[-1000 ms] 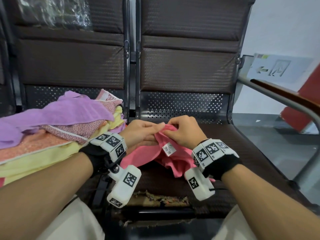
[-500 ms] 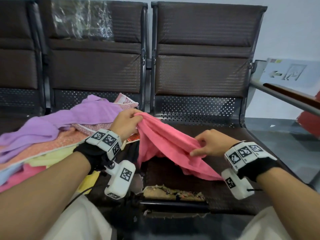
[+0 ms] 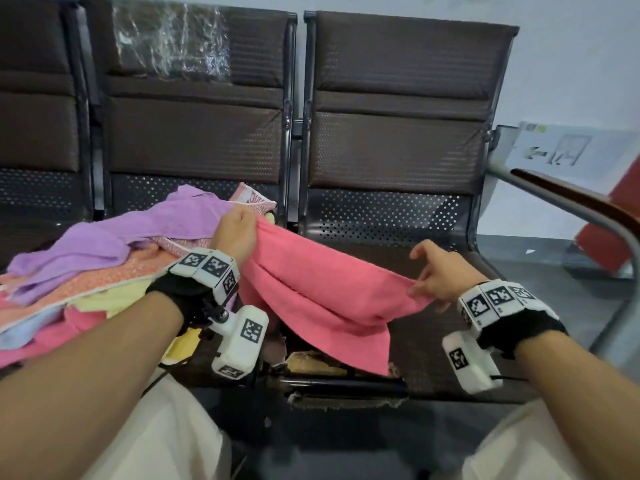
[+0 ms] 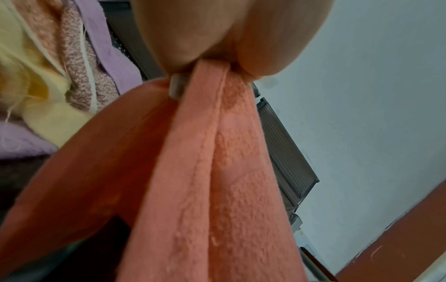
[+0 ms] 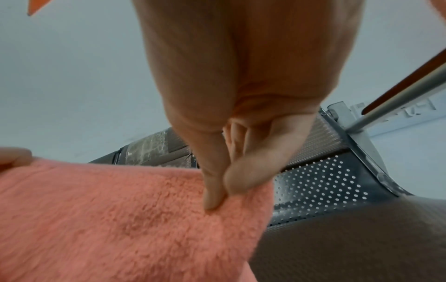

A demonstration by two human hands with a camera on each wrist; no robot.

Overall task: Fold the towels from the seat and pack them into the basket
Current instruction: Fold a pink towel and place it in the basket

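Pink towel (image 3: 322,292) hangs stretched between my left hand (image 3: 235,233), fisted on one corner, and my right hand (image 3: 438,271), only fingertip-pinching the other, so honestly that corner could slip out and drop onto the seat (image 3: 433,327).

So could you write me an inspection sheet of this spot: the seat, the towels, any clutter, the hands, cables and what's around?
Surface: dark seat, front edge torn with padding showing.
Job's things: pink towel stretched between both hands, lower edge drooping onto the seat; towel pile on the next seat to the left, purple one on top. No basket in view.
Clutter: plastic wrap on the left seat's backrest.
Hands: left hand grips one towel corner; right hand pinches the opposite end between thumb and finger.
Cables: thin black cable at the right wrist camera.
Surroundings: armrest to the right, arrow sign on the wall.
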